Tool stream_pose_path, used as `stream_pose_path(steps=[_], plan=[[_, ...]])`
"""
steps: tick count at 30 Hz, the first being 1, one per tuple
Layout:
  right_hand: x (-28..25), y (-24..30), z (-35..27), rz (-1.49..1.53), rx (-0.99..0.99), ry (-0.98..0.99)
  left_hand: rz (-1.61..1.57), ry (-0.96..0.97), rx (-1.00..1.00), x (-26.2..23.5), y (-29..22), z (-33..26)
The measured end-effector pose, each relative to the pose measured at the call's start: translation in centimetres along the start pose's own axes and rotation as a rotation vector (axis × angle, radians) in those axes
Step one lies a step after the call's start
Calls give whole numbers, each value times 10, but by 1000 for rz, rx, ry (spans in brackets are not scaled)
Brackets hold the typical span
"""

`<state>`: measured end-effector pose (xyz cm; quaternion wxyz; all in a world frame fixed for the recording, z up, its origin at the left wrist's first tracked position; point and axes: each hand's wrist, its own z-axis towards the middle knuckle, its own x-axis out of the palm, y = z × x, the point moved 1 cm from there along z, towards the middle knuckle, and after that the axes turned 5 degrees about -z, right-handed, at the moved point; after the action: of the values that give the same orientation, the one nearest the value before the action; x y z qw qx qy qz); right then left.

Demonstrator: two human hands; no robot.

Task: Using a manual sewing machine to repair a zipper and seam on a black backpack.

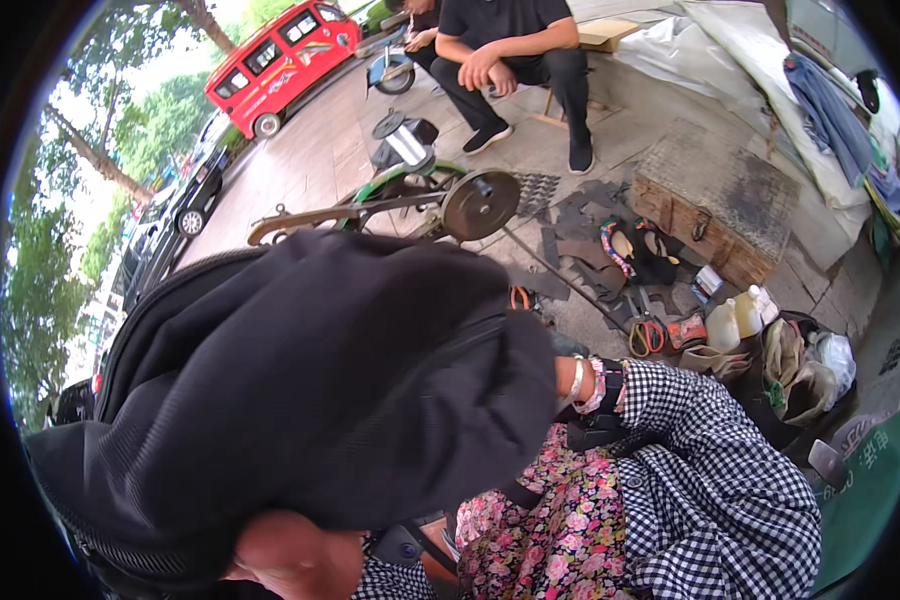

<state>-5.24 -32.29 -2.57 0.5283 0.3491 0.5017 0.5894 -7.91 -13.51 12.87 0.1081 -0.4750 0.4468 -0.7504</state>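
Note:
A large piece of black ribbed fabric with a long zip (320, 380) spreads across the near left; whether it is a bag or a garment I cannot tell. My left hand (305, 555) is at its lower edge, closed on the cloth, most of the fingers tucked out of sight. My right forearm, in a black-and-white checked sleeve with a silver bracelet at the wrist, reaches behind the fabric's right side. The fabric covers my right hand, so its fingers do not show. Beyond the fabric stands a hand-cranked machine with a round metal wheel (481, 205) and a long arm.
Orange-handled scissors (647, 335), dark scraps, sandals (618, 248) and plastic bottles (738, 318) lie to the right, near a wooden box (715, 205). A person in black (515, 50) sits ahead, another beside them. A red van (282, 60) is parked at the far left.

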Motion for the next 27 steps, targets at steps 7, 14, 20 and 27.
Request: stream_pose_path(steps=[7, 14, 20, 27], plan=[[16, 51, -45, -494, -162, -548, -54, 402, 124, 81, 19, 100], [-198, 53, -340, -816, -423, -873, -124, 942, 6, 99, 78, 118], [-265, 91, -339, -1063, -478, -1298, 262, 939, -171, -33, 97, 131], [-287, 99, -197, -490, -483, -1435, 487, -117, -156, -191, 30, 108]])
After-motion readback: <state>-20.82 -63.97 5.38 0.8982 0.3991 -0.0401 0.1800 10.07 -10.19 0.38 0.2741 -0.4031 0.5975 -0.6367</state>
